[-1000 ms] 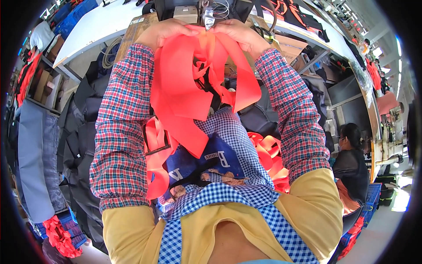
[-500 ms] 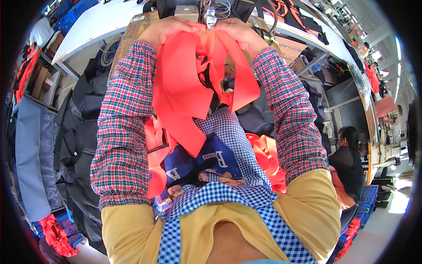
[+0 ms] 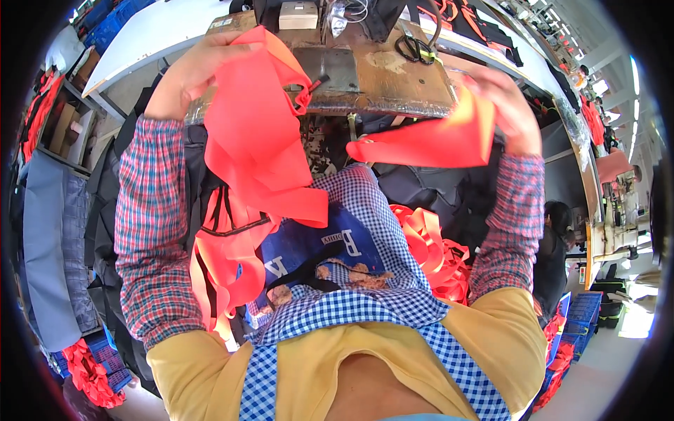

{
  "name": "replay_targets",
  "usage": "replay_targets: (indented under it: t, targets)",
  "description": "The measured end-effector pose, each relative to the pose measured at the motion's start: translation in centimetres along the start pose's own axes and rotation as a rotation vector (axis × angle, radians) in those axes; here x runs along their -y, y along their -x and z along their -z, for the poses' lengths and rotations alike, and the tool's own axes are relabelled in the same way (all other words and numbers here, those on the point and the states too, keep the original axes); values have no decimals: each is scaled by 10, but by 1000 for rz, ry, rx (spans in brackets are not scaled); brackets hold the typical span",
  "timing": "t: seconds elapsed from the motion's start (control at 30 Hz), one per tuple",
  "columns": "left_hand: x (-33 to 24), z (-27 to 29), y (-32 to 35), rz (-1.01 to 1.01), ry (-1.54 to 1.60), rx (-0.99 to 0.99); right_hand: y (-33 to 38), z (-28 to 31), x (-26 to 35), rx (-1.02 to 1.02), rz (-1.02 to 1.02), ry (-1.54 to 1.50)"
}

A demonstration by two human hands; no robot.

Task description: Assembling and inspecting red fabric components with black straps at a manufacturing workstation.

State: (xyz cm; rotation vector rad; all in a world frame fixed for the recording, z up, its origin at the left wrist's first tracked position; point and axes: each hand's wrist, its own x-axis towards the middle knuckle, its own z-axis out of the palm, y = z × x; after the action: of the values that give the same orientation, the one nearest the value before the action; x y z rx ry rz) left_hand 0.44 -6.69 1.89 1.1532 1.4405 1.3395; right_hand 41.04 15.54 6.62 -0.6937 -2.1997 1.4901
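Left hand (image 3: 193,70): raised at the near edge of the worktable (image 3: 393,81), fingers closed around the top of a large orange fabric piece (image 3: 253,147).
Large orange fabric piece: hangs from the left hand in loose folds, lower end reaching down to the lap, over the blue checked apron (image 3: 365,231).
Right hand (image 3: 502,105): raised on the right side, well apart from the left; fingers pinched on the upper right end of a smaller orange fabric piece (image 3: 428,144).
Smaller orange fabric piece: stretches left from the right hand, held roughly level in front of the table edge, free end pointing toward the middle.
Lap: more orange pieces with black trim (image 3: 225,259) on the left, a heap of orange strips (image 3: 432,249) on the right.
Worktable: worn wooden top; black scissors (image 3: 414,48) lie on it, a small pale box (image 3: 298,14) at the far edge.
Sleeves: red plaid cuffs (image 3: 151,231) over yellow.
Surroundings: dark grey garments (image 3: 49,231) stacked at left; another person (image 3: 554,245) sits at far right.
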Motion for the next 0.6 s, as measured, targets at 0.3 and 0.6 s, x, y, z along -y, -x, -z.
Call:
replay_targets:
  t: [0.3,0.6]
  targets:
    - [-50,-173,51,-710,-162,168,74,-106,59,120,72,78]
    - [-38,-193,90,-269,119,573,97,-75,26,-72,204,-226]
